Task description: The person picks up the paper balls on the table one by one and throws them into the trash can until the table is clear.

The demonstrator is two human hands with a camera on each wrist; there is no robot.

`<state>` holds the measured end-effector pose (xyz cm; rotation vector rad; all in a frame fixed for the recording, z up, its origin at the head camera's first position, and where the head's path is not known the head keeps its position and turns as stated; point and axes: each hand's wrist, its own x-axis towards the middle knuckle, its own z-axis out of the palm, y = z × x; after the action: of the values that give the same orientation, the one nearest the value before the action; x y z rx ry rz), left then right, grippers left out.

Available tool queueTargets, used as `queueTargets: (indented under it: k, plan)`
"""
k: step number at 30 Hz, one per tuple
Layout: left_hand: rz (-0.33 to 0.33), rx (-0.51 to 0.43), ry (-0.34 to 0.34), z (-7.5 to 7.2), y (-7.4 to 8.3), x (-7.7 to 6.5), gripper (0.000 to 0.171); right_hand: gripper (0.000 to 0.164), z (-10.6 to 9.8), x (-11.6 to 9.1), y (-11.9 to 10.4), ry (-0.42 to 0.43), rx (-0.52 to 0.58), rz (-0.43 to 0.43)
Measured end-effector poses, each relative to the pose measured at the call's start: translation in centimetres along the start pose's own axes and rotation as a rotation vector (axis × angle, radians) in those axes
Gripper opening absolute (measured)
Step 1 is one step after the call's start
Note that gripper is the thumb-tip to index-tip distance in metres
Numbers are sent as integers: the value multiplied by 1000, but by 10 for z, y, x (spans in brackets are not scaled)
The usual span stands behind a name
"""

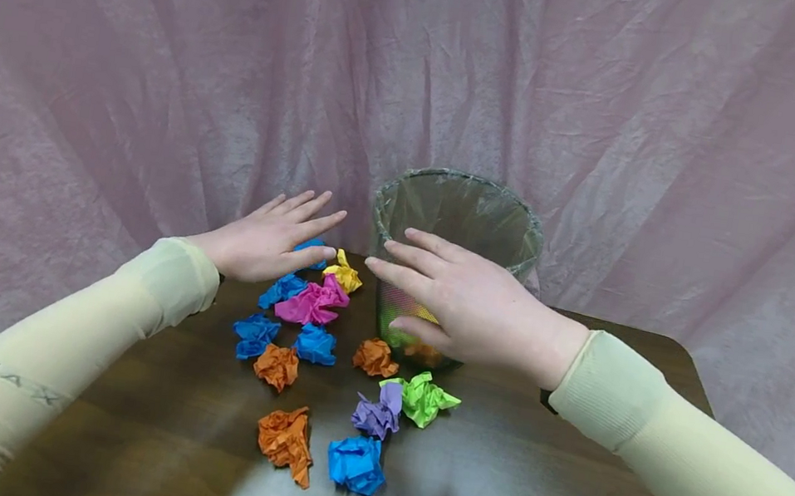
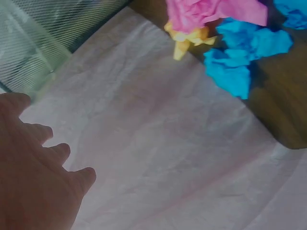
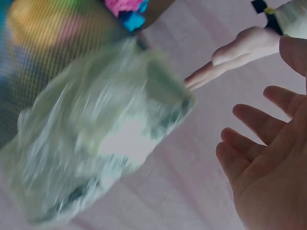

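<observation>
My left hand (image 1: 266,241) is held out flat, fingers straight, over the far left group of crumpled papers. Under and beside it lie blue paper balls (image 1: 282,291), a pink paper ball (image 1: 315,302) and a yellow one (image 1: 344,274). With fingers spread, my right hand (image 1: 461,302) hangs in front of the mesh wastebasket (image 1: 389,314), covering part of its wall. Neither hand holds anything. A clear plastic liner (image 3: 91,129) folds over the basket's rim, and coloured paper balls (image 3: 43,24) show through the mesh in the right wrist view.
Nearer on the brown table (image 1: 142,415) lie several orange paper balls (image 1: 285,443), a blue one (image 1: 356,465), a purple one (image 1: 378,411) and a green one (image 1: 426,400). A pink curtain (image 1: 242,52) hangs behind the table, whose right corner is rounded.
</observation>
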<state>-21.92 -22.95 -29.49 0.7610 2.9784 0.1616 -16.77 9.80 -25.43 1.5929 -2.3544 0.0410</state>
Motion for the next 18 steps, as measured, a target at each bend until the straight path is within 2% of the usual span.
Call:
queueTargets:
  k: [5, 8, 13, 18]
  plan:
    - [-5, -11, -13, 20, -7, -12, 77, 67, 13, 0, -18, -20, -14, -62]
    - [21, -9, -22, 36, -6, -22, 78, 67, 24, -3, -25, -45, -7, -77]
    - [94, 4, -27, 65, 6, -36, 78, 69, 45, -11, -35, -102, 36, -71]
    - [167, -9, -21, 85, 24, -50, 77, 72, 64, -24, -45, -134, 58, -71]
